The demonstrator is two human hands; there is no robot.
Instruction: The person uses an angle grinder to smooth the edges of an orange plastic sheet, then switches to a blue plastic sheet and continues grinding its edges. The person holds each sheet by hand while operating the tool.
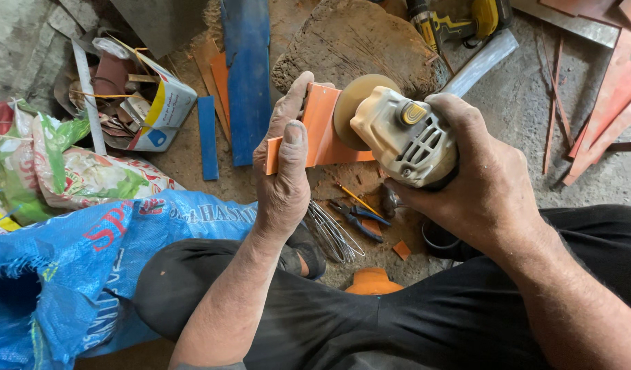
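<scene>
1. Head view: my left hand is closed around the left end of an orange plate, thumb lying across its near face and fingers curled behind it, holding it up on edge above the ground.
2. Head view: my right hand is wrapped tight around the body of a beige angle grinder, with no gap in the grip.
3. Head view: the grinder's round disc sits against the orange plate's face, just right of my left fingers.
4. Head view: below my hands, on the dirt floor, lie blue-handled pliers and a bundle of wire, close together.
5. Head view: a blue woven sack rests by my left knee, and a long blue strip lies beyond the plate.
</scene>
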